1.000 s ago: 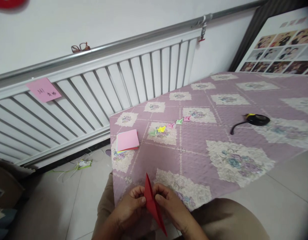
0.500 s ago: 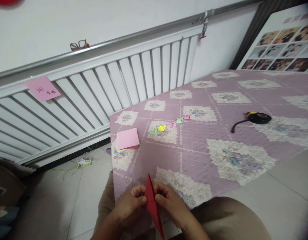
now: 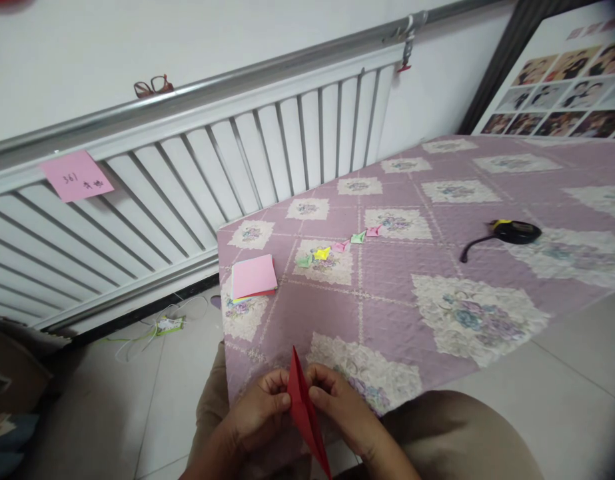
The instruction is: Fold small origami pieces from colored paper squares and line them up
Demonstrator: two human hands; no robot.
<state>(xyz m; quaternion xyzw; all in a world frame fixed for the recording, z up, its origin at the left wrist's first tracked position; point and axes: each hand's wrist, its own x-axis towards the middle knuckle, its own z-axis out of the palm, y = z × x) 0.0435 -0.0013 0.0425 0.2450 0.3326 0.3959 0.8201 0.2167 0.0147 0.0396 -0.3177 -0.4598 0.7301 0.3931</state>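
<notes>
A folded piece of red paper (image 3: 303, 412), long and pointed at its far end, is held over the near edge of the table between my two hands. My left hand (image 3: 261, 408) pinches its left side, thumb on top. On the opposite side, my right hand (image 3: 340, 403) grips the paper between thumb and bent fingers. A narrow gap shows between the paper's layers. Farther up the cloth lies a row of several small folded paper pieces (image 3: 322, 253) in green, yellow and pink. To their left rests a stack of square paper (image 3: 254, 276), pink on top.
A purple quilted tablecloth (image 3: 387, 300) with floral patches covers the table. At the right lies a black object with a strap (image 3: 516, 232). Behind the table runs a white radiator (image 3: 287, 147) with a pink note (image 3: 77, 177); glasses (image 3: 153, 86) sit above. Cables (image 3: 170, 324) lie on the floor.
The red paper's layers have spread slightly, so the gap along its middle looks wider. Both hands keep their hold in nearly the same place. The view has shifted slightly.
</notes>
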